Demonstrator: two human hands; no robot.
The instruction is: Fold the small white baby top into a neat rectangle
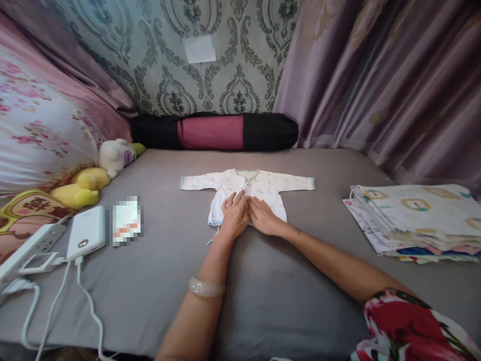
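Shirt (265,186), white with blue edging, laid flat on grey sheet (161,281) at the centre of the frame, sleeves spread sideways. On its lower front, left hand (236,215) and right hand (264,217) touching the cloth, fingers narrowly spaced; impossible to tell whether pinching. Folded cloths (417,215) stacked at right; power bank (87,233) at left; black-and-pink roll (212,132) at upper middle.

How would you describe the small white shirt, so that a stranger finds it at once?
On the grey sheet, look between the yellow plush toy and the stack of folded cloths. There lies the small white shirt, with the left hand and right hand on its front. Unlike the cloths, it is spread out, with sleeves and light blue edging.
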